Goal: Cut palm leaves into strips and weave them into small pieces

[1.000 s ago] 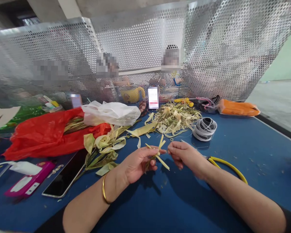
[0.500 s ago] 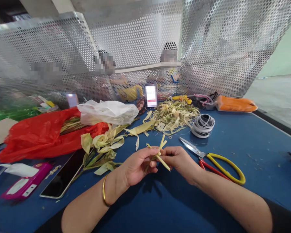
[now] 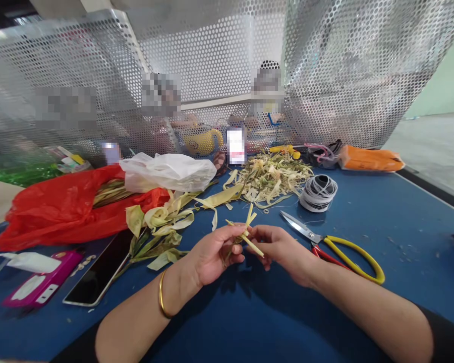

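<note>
Pinching a small cluster of crossed strips (image 3: 254, 247) near the centre of the frame, a person's left hand (image 3: 215, 254) meets the right hand (image 3: 278, 247) above a smooth blue table (image 3: 219, 327) in the head camera's view. The strips are straw-pale, narrow and flat, splaying from between the left thumb and fingers, one blunt end pointing toward the lower right. The right thumb and fingers are bunched against the cluster; with the fingers overlapping, it cannot be made out whether they grip it. A polished gold-coloured bangle (image 3: 162, 295) circles the left wrist.

Right of centre lie scissors (image 3: 313, 237) with pointed steel blades and looped yellow and red handles, partly hidden by the right forearm. Above them sits a squat spool (image 3: 318, 194), wound with loose pale strands around a dark core. A tangled heap of dry, curled shreds (image 3: 272, 176) spreads to the spool's left, while broad, papery leaves (image 3: 170, 222), creased and yellow-green, sprawl left of centre.

At left, a glossy, crumpled red plastic bag (image 3: 56, 206) holds a sheaf of long, dry blades (image 3: 109, 193), with a filmy white plastic bag (image 3: 168, 171) beside it. A rounded yellow mug (image 3: 202, 142) shows through a perforated metal screen (image 3: 212, 60) across the upper frame.
</note>
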### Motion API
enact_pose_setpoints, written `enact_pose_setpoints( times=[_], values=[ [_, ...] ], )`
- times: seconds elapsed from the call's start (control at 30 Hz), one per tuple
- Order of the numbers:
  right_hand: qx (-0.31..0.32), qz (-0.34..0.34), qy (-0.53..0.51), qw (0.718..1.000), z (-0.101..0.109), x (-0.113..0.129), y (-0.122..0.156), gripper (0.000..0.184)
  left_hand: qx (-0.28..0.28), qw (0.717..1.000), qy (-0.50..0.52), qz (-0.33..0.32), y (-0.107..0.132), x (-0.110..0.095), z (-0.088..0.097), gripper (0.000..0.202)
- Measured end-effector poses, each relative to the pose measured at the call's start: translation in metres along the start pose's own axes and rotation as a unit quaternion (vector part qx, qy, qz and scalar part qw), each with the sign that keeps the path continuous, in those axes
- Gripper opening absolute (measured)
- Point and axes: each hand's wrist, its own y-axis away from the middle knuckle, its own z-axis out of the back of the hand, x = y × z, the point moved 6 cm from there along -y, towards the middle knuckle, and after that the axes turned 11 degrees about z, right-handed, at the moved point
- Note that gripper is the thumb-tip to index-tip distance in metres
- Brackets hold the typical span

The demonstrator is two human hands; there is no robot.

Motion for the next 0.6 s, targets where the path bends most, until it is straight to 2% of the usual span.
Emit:
enact_pose_setpoints(
  times=[0.23,0.43,0.6],
  values=[
    [-0.028,0.03,0.002,0.999,-0.004,-0.006,-0.001,0.033,0.021,1.0,-0.008,0.02,-0.002,0.005,-0.004,0.006],
    [0.005,-0.007,-0.034,0.999,-0.004,-0.003,0.0,0.029,0.028,0.999,0.004,0.027,-0.001,0.004,-0.003,0.006],
    [-0.039,-0.051,-0.104,0.993,0.009,-0.004,-0.001,0.017,0.009,0.999,0.015,0.032,-0.001,0.001,0.001,0.006]
  ],
)
